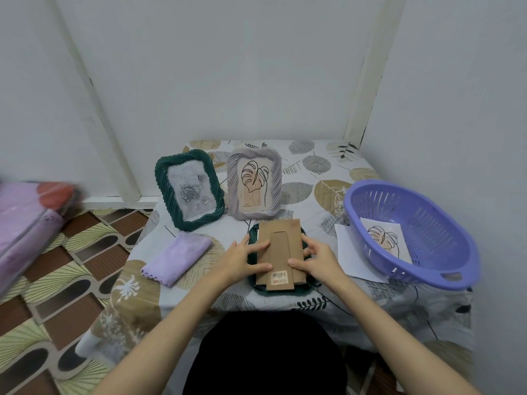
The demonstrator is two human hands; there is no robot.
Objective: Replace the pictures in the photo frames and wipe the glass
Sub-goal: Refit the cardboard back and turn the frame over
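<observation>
Both forearms reach forward from the near edge, and the two hands meet over a dark green frame [281, 289] that lies face down at the near middle of the table [302, 178]. The left hand [243, 259] lies flat on the left part of the brown cardboard backing [281, 252], fingers stretched and pressing — it grasps nothing. The right hand [315, 259] is bent at the right edge of the backing, with the thumb on the cardboard and the fingers curled at the frame's side, so it pinches this edge. A barcode sticker [279, 275] is on the near end of the backing. Far behind stand two upright frames: a green one with a grey rose picture [189, 189] on the left and a grey one with a leaf drawing [254, 185] just beside it. A lilac cloth [176, 258] lies folded to the left of the hands. On the right a purple basket [413, 238] holds a leaf print [383, 238] and rests partly on white paper [353, 252]. The table wears a leaf-patterned cover — it stands in a corner of white walls, above a patterned floor [57, 280].
</observation>
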